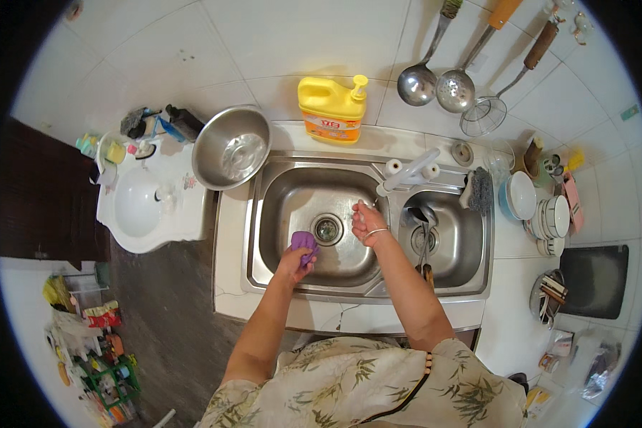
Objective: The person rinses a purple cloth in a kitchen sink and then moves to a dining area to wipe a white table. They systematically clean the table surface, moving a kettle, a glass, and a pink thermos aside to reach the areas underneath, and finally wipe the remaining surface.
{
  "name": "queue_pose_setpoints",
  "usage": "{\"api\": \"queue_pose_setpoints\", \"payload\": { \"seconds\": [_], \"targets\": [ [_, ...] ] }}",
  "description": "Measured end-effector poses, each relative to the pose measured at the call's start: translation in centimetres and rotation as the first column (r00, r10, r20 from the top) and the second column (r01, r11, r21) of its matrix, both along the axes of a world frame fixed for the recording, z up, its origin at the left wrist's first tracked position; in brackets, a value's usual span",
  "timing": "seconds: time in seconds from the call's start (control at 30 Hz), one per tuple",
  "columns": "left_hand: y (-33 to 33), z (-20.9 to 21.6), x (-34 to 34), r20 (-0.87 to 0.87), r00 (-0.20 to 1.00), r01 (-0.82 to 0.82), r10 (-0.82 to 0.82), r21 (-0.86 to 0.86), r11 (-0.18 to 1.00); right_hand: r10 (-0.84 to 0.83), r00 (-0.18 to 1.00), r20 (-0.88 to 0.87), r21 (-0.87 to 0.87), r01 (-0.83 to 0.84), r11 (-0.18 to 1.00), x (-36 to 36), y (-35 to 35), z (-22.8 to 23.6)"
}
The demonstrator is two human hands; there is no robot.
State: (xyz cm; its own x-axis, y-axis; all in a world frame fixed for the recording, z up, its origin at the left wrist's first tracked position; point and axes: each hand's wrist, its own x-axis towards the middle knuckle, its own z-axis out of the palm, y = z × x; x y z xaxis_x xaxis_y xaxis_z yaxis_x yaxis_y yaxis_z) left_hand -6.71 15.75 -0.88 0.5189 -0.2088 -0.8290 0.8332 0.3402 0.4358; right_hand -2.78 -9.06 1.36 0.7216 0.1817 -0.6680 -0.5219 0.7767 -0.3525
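Observation:
My left hand (pixel 293 267) is closed around a bunched purple cloth (pixel 304 247) over the near left part of the large steel sink basin (pixel 278 207). The cloth hangs left of the round drain (pixel 328 229). My right hand (pixel 367 222), with a bracelet at its wrist, is just below and left of the white faucet (pixel 406 172). Its fingers are curled in together, and no held thing shows in them. Whether water runs over it is too unclear to tell. A ladle (pixel 424 216) and other long utensils lie in the smaller right basin (pixel 449 250).
Behind the sink stand a yellow pump jug (pixel 332 110) and a tilted steel bowl (pixel 232 148). Ladles and a strainer (pixel 455 90) hang on the tiled wall. Stacked bowls (pixel 549 217), a scrubber (pixel 481 190) and a dark board (pixel 593 282) are at right. A white washbasin (pixel 137 203) stands left.

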Motion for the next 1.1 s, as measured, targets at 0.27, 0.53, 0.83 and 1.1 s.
{"api": "queue_pose_setpoints", "payload": {
  "seconds": [0.27, 0.53, 0.83, 1.1],
  "targets": [
    [-0.9, 1.5, -1.1, 0.043, 0.996, -0.077, 0.079, -0.038, 0.996, 0.11, 0.993, -0.036, -0.398, -0.115, 0.91, 0.8, 0.5, -0.8],
    [0.1, 0.3, -1.7, 0.002, 0.996, -0.089, 0.089, 0.021, 0.996, 0.179, 0.984, 0.008, -0.776, -0.107, 0.621, -0.1, -0.5, -5.6],
    [-0.1, -0.6, -2.5, 0.01, 0.993, -0.121, 0.121, -0.011, 0.993, 0.318, 0.932, 0.176, -0.47, -0.204, 0.859, -0.9, 0.3, 0.3],
    [-0.5, 2.5, -1.7, 0.056, 0.998, 0.011, -0.01, -0.021, 1.0, 0.237, 0.959, 0.157, -0.694, -0.063, 0.717, -0.2, 0.6, -0.5]
  ]
}}
